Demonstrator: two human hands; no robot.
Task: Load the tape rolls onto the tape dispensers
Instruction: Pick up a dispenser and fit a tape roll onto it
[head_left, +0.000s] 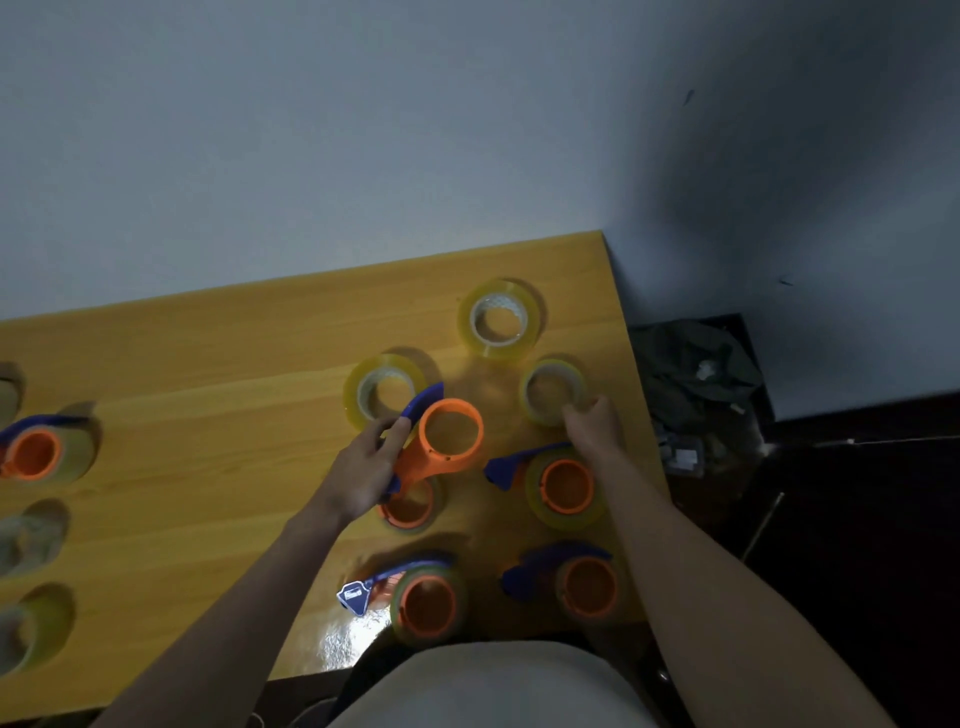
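The left hand (363, 467) grips an empty orange-and-blue plastic tape dispenser (441, 441) above the yellow wooden table (208, 374), while just right of it the right hand (592, 423) pinches a clear yellowish tape roll (550, 389) lying flat.

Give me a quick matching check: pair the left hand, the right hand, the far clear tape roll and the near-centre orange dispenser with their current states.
Things:
1. left hand
2. right hand
3. far clear yellowish tape roll
4. near-centre orange-and-blue plastic dispenser

States:
A. lies untouched near the table's back edge
B. already carries a roll
C. grips an empty orange dispenser
D. grasps a loose tape roll

Pairs: 1-C, 2-D, 3-A, 4-B
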